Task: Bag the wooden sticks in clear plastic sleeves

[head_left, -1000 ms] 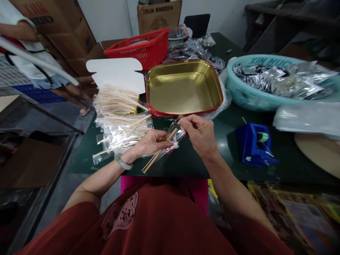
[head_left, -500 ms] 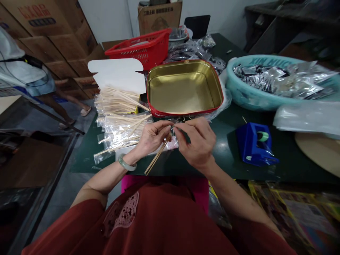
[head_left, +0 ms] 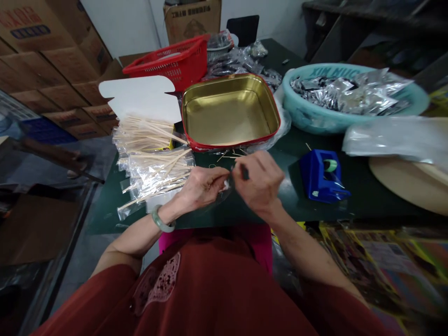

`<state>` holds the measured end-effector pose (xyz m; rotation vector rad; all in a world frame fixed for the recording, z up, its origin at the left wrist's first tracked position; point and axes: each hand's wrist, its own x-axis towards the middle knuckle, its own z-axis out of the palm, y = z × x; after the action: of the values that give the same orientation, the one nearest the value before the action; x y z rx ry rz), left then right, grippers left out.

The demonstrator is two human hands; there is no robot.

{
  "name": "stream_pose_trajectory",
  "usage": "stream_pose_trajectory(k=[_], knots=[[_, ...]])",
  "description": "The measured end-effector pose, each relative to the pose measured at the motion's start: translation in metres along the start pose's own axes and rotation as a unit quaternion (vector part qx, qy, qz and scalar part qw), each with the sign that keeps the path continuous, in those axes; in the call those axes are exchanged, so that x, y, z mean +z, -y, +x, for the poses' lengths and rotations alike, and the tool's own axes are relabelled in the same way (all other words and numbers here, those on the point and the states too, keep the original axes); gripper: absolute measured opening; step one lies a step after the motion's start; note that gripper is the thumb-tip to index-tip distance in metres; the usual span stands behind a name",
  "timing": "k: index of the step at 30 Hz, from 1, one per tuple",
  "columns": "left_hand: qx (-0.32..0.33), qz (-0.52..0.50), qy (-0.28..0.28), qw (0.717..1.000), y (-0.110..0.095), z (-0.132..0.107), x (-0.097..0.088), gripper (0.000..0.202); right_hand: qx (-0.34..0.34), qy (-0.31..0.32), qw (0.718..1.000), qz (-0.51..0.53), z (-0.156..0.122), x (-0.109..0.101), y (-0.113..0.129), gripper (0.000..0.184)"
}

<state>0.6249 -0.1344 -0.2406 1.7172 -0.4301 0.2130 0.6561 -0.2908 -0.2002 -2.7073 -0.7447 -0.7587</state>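
Observation:
Over the near edge of the green table, my left hand (head_left: 201, 189) is closed in a pinch. A small whitish bit (head_left: 226, 185) shows at its fingertips, with what looks like clear film below; I cannot make out what it is. Close on the right, my right hand (head_left: 261, 179) has its fingers curled and pressed together, with something dark between them, too blurred to name. Beside my left hand lie clear plastic bags of thin wooden sticks (head_left: 157, 170), partly against an opened white box (head_left: 140, 95). Beyond both hands stands a red-rimmed tin with a gold inside (head_left: 231, 114).
Loose stick pieces (head_left: 229, 156) lie before the tin. A blue tape dispenser (head_left: 320, 177) stands on the right, below a teal basin (head_left: 304, 116) of silvery packets and some clear plastic bags (head_left: 392, 137). A red basket (head_left: 189, 65) is behind; cartons (head_left: 59, 70) are stacked left.
The thin sticks that hung below my left hand no longer show. My right hand's fingers have curled in more. The view has shifted, and a person at the left has mostly left it.

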Motion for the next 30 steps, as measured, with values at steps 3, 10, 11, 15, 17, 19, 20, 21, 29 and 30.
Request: stream_pose_trajectory(k=[3,10,11,15,17,19,20,21,29,30], knots=[[-0.046,-0.069,-0.019,0.996,0.001,0.001,0.003,0.017,0.106,0.0,0.993,0.056,0.001,-0.022,-0.024,0.016],[-0.108,-0.187,-0.082,0.973,0.007,0.009,0.014,0.022,0.017,0.03,0.998,0.054,-0.011,-0.077,-0.006,0.013],[-0.099,-0.179,-0.079,0.976,0.006,0.009,0.016,0.021,-0.01,0.026,0.998,0.049,-0.011,-0.076,0.001,0.013],[-0.065,-0.13,-0.058,0.988,-0.001,0.006,0.019,0.02,-0.042,0.012,0.999,0.02,-0.008,-0.051,0.017,0.009],[-0.053,-0.111,-0.061,0.991,-0.003,0.003,0.018,0.022,-0.039,0.0,0.999,0.003,-0.009,-0.036,0.018,0.009],[-0.041,-0.095,-0.064,0.993,-0.003,0.0,0.017,0.023,-0.036,-0.004,0.999,-0.002,-0.01,-0.026,0.018,0.01],[-0.036,-0.086,-0.063,0.994,-0.002,-0.001,0.017,0.023,-0.033,-0.004,0.999,-0.001,-0.011,-0.024,0.017,0.011],[-0.033,-0.076,-0.059,0.995,-0.001,-0.003,0.017,0.023,-0.028,-0.002,1.0,-0.001,-0.011,-0.022,0.017,0.012],[0.016,-0.044,-0.024,0.999,-0.001,0.001,0.018,0.022,0.03,0.051,0.998,0.032,-0.011,-0.024,0.017,0.022],[0.019,-0.05,-0.022,0.998,-0.002,0.002,0.019,0.022,0.043,0.051,0.998,0.024,-0.008,-0.026,0.015,0.023]])
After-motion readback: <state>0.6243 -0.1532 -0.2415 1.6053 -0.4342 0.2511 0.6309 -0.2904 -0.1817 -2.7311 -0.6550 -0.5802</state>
